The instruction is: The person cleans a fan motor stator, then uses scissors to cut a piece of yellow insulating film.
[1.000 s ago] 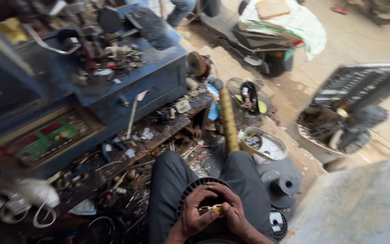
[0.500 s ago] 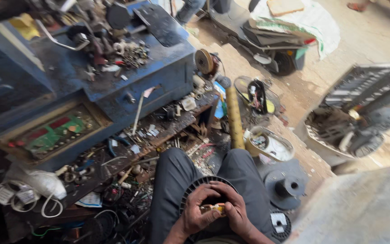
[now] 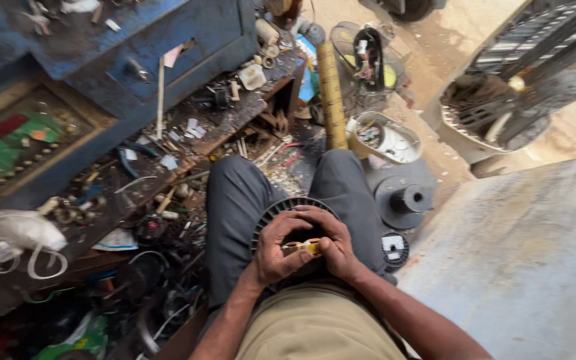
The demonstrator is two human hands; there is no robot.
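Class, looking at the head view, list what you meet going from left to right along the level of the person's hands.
White bag → left hand → small yellow part held between both hands → right hand → black spool → grey slab.

Both hands — the left hand (image 3: 280, 248) and right hand (image 3: 331, 245) — cover most of a small yellow part (image 3: 303, 248), so its shape cannot be told. They also hide the middle of the black ribbed ring (image 3: 288, 208) on the lap. The blue cabinet (image 3: 135, 47) at far left is cut off by the top edge, as is the fan grille (image 3: 535, 60) at far right. The clutter on the wooden shelf (image 3: 188, 133) — screws, scraps, wires — is too small and blurred to name.
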